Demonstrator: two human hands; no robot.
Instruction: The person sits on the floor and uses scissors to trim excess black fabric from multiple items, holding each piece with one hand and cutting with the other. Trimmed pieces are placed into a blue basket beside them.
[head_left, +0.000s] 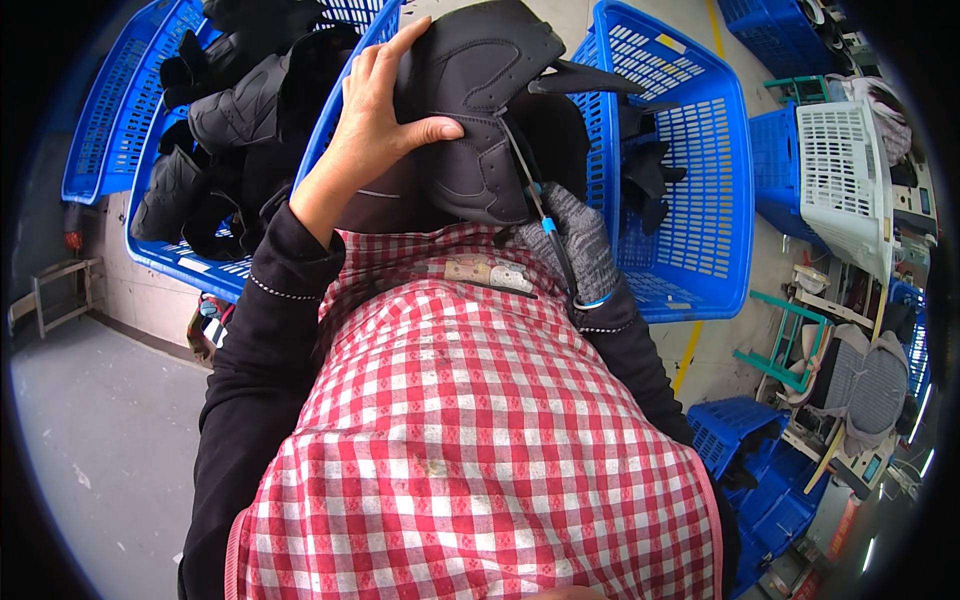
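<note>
My bare left hand [372, 118] grips a black stitched shoe upper [468, 75] from its left side, thumb pressed on its face and fingers along its far edge. The upper rests over my lap, above the red-and-white checked apron [450, 400]. In a grey knit glove, my right hand [585, 238] is closed around a slim metal tool with blue bands [548, 222]. Its thin tip lies along the upper's right edge, beside a dark opening. Whether the tool is tweezers or scissors I cannot make out.
A blue basket [190, 262] heaped with black uppers [240, 105] stands to my left. Another blue basket [690, 285] to my right holds a few black pieces [650, 185]. Farther right are a white basket [845, 115], a green frame [800, 365] and grey cushions [880, 380].
</note>
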